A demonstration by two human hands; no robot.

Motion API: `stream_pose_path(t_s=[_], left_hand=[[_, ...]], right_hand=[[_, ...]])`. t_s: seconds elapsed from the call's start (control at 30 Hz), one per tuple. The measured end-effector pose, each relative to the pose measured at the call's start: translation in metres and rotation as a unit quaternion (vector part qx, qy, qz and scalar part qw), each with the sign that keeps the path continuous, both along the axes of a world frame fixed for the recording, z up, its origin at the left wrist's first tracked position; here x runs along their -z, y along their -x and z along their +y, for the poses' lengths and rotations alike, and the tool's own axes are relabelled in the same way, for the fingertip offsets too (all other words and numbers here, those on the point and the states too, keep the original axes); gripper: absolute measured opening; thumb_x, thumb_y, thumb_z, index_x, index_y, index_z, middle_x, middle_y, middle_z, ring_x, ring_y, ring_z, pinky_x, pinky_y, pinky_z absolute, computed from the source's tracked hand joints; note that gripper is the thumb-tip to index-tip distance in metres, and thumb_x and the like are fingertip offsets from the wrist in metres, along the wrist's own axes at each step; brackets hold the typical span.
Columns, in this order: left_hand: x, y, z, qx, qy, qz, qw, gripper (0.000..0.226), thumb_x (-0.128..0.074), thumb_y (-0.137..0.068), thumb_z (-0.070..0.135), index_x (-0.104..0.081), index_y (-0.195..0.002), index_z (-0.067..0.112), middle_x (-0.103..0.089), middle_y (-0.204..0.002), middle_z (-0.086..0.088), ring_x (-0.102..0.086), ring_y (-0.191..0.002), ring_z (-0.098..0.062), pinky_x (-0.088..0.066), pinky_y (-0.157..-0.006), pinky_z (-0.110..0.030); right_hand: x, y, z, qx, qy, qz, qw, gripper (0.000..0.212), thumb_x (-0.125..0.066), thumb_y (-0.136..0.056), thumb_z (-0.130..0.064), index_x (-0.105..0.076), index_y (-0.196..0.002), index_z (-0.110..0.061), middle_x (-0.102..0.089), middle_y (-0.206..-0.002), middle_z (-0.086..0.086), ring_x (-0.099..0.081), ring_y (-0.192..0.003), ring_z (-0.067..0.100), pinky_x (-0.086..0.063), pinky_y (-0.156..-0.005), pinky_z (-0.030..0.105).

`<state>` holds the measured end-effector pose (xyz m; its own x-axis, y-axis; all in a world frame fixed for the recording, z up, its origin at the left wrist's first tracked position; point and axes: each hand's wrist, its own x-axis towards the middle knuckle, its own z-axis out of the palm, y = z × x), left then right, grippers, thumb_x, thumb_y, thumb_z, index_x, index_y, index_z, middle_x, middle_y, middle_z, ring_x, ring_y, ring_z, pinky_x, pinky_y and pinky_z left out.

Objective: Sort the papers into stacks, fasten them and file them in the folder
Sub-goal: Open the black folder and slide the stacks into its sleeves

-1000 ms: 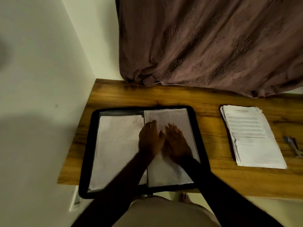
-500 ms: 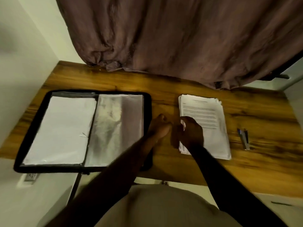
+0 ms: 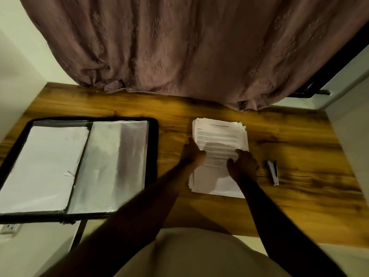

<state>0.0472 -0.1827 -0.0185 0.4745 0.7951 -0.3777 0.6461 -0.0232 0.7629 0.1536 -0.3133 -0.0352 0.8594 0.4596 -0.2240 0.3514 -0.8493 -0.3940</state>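
Lying flat on the wooden worktop (image 3: 299, 148), just right of centre: one paper stack (image 3: 219, 130), printed top sheet facing up, edges slightly fanned. Left hand (image 3: 192, 153): set against the stack's 9 o'clock edge, fingers straight and pointing to 12 o'clock, thumb laid over the top sheet; whether the fingers reach under the pages is hidden, so its grip cannot be told as apart or clamped. Right hand (image 3: 242, 164): on the top sheet towards the stack's 4 o'clock side, knuckles up, fingers bent with the tips on the paper; the frame is too dark and blurred to tell whether its grip pinches a sheet. Folder (image 3: 154, 156): black-rimmed, lying open at 9 o'clock of the stack and apart from it, its near edge at the worktop's front. Filed sheets (image 3: 44, 166): white, in the folder's left half. Clear sleeve (image 3: 111, 166): glossy, in the folder's right half. Stapler (image 3: 272, 171): small, metallic, at 3 o'clock of the stack, near the right hand but apart from it. Curtain (image 3: 189, 47): mauve, patterned, hanging at 12 o'clock with its hem on the worktop's far edge. Wall socket (image 3: 9, 228): at 7 o'clock, below the folder.
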Motion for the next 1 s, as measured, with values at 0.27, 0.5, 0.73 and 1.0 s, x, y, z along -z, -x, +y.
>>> stream_pose_path(t_s=[0.27,0.5,0.73,1.0], left_hand=[[-0.004,-0.004,-0.001,-0.063,-0.048,0.055,0.995,0.051,-0.069,-0.090,0.020,-0.047,-0.134,0.010,-0.059,-0.129,-0.013,-0.064,-0.110,-0.032,-0.062,-0.079,-0.041],[-0.002,-0.001,0.005,-0.049,0.050,-0.019,0.997,0.034,-0.070,-0.092,0.023,-0.067,-0.125,0.013,-0.070,-0.125,-0.006,-0.069,-0.105,-0.024,-0.060,-0.082,-0.033],[-0.010,0.008,0.018,-0.058,0.067,-0.125,0.988,0.031,-0.069,-0.094,0.021,-0.068,-0.123,0.010,-0.070,-0.112,0.000,-0.069,-0.102,-0.023,-0.057,-0.088,-0.035],[-0.041,0.030,0.042,-0.036,0.191,-0.303,0.933,0.035,-0.063,-0.094,-0.001,-0.056,-0.129,-0.005,-0.069,-0.121,-0.018,-0.071,-0.104,-0.032,-0.059,-0.090,-0.047]], right_hand=[[-0.004,-0.008,-0.005,0.008,-0.027,0.006,1.000,0.041,-0.063,-0.087,-0.027,-0.054,-0.127,-0.023,-0.061,-0.128,0.010,-0.051,-0.124,0.036,-0.046,-0.103,0.058],[-0.014,-0.013,-0.001,0.021,-0.070,0.051,0.996,0.043,-0.064,-0.093,-0.019,-0.052,-0.132,-0.008,-0.061,-0.129,0.016,-0.061,-0.115,0.037,-0.055,-0.091,0.047],[-0.032,-0.031,-0.003,0.080,-0.188,0.135,0.969,0.058,-0.063,-0.097,-0.033,-0.042,-0.146,-0.009,-0.046,-0.147,0.011,-0.049,-0.132,0.032,-0.042,-0.068,0.016],[-0.051,-0.036,-0.001,0.027,-0.430,0.434,0.792,0.046,-0.071,-0.091,-0.013,-0.059,-0.135,-0.012,-0.066,-0.132,0.008,-0.062,-0.123,0.030,-0.048,-0.104,0.054]])
